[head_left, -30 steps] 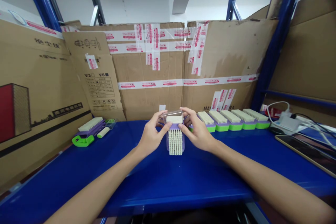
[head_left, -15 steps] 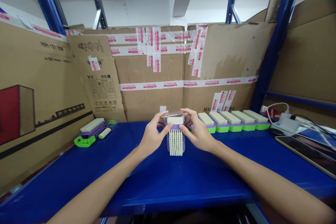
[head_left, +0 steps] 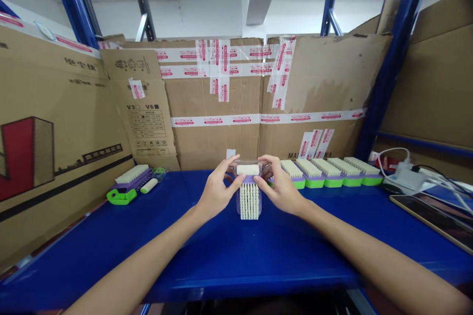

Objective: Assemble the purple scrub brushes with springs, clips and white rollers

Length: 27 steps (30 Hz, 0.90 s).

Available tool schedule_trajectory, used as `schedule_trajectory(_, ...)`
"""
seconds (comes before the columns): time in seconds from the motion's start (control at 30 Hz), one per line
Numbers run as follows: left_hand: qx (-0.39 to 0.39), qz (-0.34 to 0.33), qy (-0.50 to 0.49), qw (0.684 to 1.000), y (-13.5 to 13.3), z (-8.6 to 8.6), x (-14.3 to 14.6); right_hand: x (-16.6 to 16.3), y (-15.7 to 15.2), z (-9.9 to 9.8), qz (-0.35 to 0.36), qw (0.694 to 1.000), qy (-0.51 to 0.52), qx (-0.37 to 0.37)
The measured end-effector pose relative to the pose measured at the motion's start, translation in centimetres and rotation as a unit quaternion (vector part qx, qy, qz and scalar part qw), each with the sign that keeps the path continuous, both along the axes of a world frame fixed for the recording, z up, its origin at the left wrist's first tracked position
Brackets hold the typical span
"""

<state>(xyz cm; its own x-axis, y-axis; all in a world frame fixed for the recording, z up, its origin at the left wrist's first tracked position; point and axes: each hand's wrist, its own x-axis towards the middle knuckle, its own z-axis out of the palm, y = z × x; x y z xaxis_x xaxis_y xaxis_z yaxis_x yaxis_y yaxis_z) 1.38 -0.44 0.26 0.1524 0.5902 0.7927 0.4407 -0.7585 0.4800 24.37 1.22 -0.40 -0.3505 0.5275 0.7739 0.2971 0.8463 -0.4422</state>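
Observation:
Both my hands hold a scrub brush [head_left: 249, 200] upright over the blue table [head_left: 236, 251], its white bristles facing me and its purple body behind. My left hand [head_left: 216, 192] grips its left side with fingers curled round the top. On the other side my right hand [head_left: 281, 188] grips the brush, thumb at the front. A clear plastic cover [head_left: 248, 168] with a white bar inside sits at the brush's top, pinched between my fingertips.
A row of several green and purple brushes [head_left: 328, 173] lies bristles-up at the back right. At the back left lie another brush [head_left: 132, 178], a green handle [head_left: 118, 197] and a white cylinder [head_left: 149, 185]. Cardboard boxes wall the table. A charger with cables [head_left: 406, 174] and a tablet [head_left: 436, 216] sit at right.
The hands and brush have stayed almost still; the view has shifted slightly, so everything sits a little lower and to the right in the picture.

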Motion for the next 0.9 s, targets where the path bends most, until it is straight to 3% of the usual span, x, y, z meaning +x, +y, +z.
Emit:
schedule_trajectory(0.67,0.003,-0.047,0.102,0.994,-0.1,0.6,-1.2,-0.1,0.4,-0.3,-0.005,1.0,0.0,-0.012)
schedule_trajectory(0.9,-0.032,-0.063,0.138,0.988,-0.1,0.9,-1.6,-0.1,0.8,-0.2,-0.007,0.999,0.012,-0.029)
